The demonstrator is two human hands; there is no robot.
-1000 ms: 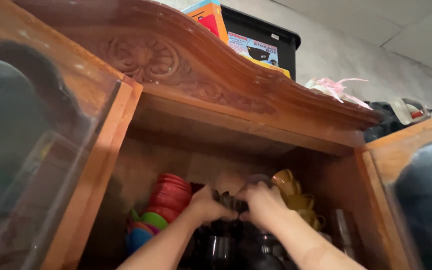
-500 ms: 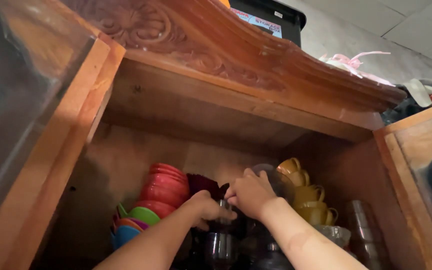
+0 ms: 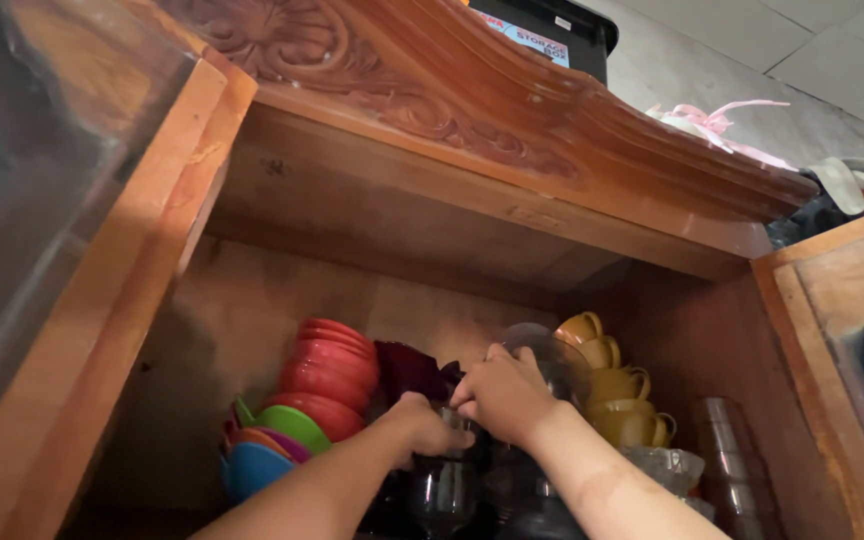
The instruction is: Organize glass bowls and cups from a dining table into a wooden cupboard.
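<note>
Both hands sit slightly lower than before; left hand [image 3: 422,428] grips dark glass [image 3: 439,490], right hand [image 3: 500,395] fingers curl on its top, between red bowls [image 3: 329,375] and yellow cups [image 3: 617,395].

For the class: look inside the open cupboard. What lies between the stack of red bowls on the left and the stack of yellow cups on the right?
In the head view, both hands, left hand and right hand, meet there over dark glassware, between the red bowls and yellow cups.

Cabinet [image 3: 472,215]: varnished wood, glossy, carved crest. Door panes [image 3: 22,180]: clear glass, smudged. Red bowls [image 3: 332,375]: smooth glossy plastic. Yellow cups [image 3: 617,385]: glazed, shiny. Dark glasses [image 3: 439,490]: reflective glass. Wall [image 3: 752,80]: matt, rough plaster.
</note>
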